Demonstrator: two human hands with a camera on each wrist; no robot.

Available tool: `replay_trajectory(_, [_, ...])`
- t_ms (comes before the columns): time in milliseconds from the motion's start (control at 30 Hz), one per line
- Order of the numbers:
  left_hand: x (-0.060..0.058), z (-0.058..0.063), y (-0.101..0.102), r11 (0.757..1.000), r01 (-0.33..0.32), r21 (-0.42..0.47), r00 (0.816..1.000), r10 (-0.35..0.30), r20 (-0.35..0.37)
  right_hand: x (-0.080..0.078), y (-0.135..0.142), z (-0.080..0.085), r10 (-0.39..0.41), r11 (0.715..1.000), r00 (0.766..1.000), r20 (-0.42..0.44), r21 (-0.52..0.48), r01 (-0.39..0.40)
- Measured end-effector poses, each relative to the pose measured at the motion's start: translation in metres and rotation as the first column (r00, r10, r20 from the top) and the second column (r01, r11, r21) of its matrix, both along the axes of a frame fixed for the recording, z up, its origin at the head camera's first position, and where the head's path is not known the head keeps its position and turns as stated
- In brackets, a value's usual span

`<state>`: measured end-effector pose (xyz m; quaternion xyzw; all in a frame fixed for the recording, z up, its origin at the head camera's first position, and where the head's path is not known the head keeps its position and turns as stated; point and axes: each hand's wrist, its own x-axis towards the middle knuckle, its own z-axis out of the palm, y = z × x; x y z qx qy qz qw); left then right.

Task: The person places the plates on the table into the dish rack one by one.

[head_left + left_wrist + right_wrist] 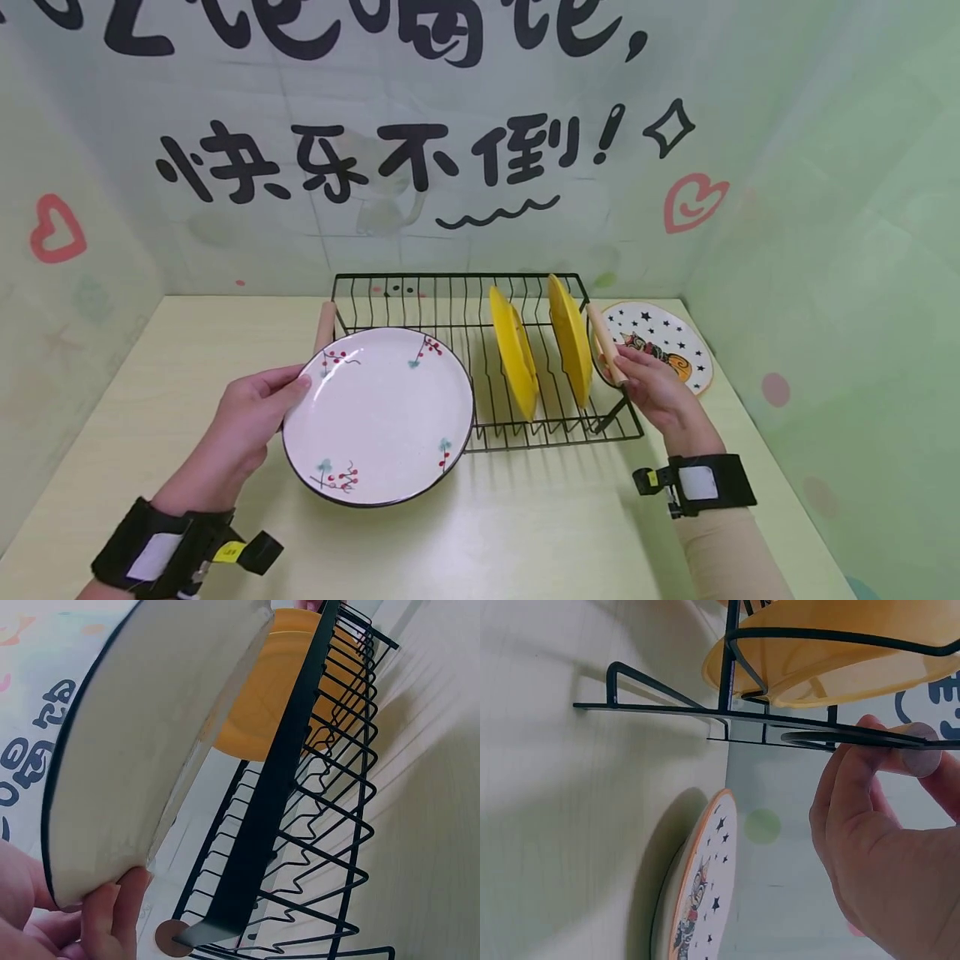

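A white plate with a dark rim and red-berry sprigs is tilted up in my left hand, thumb on its face and fingers behind. It hangs in front of the left part of a black wire dish rack. In the left wrist view the plate's pale underside shows, with fingertips under its edge. My right hand grips the rack's right wooden handle, fingers curled round it in the right wrist view. Two yellow plates stand upright in the rack's right half.
On the table right of the rack lies a white plate with stars, a cartoon figure and an orange rim, apparently atop another dish. The rack's left wooden handle is beside the held plate. Printed cloth walls border the pale table.
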<state>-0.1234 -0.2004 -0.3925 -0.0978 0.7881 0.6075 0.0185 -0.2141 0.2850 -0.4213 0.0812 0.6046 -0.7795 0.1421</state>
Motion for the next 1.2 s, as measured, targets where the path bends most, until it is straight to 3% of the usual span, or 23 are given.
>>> replay_trajectory(100, [0.001,0.0,-0.001,1.0,0.001,0.002,1.0,-0.001,-0.014,0.0,-0.004,0.002,-0.005,0.998,1.0,-0.011,0.07,0.006])
replay_trajectory(333, [0.0,0.0,0.0,1.0,-0.005,0.009,1.0,0.005,-0.011,0.003,-0.005,0.004,-0.013,0.994,1.0,-0.013,0.109,0.014])
replay_trajectory(567, [-0.002,0.0,0.001,1.0,-0.025,0.018,0.999,0.024,0.024,0.007,-0.008,0.007,-0.039,0.963,0.999,-0.023,0.265,0.043])
replay_trajectory(733, [0.0,0.0,-0.001,0.999,-0.041,0.016,0.999,0.041,0.02,0.011,-0.018,0.016,-0.055,0.918,0.996,-0.069,0.389,0.078])
replay_trajectory(867, [-0.001,-0.001,0.0,0.999,-0.044,0.02,0.999,0.044,0.02,0.017,-0.027,0.026,-0.159,0.847,0.972,-0.174,0.481,0.225])
replay_trajectory(967, [-0.001,0.0,0.0,0.998,-0.048,0.032,0.999,0.047,0.018,0.021,-0.041,0.034,-0.286,0.781,0.912,-0.293,0.481,0.399])
replay_trajectory(1067, [-0.002,0.001,-0.001,0.997,-0.049,0.062,0.999,0.048,0.015,0.027,-0.058,0.043,-0.315,0.71,0.817,-0.483,0.451,0.541])
replay_trajectory(1133, [-0.002,0.001,-0.001,0.994,-0.044,0.099,0.999,0.042,0.014,0.034,-0.071,0.049,-0.262,0.664,0.716,-0.647,0.418,0.62])
replay_trajectory(1200, [-0.003,0.002,-0.001,0.991,-0.04,0.125,0.999,0.038,0.014,0.044,-0.087,0.057,-0.162,0.653,0.57,-0.806,0.346,0.674])
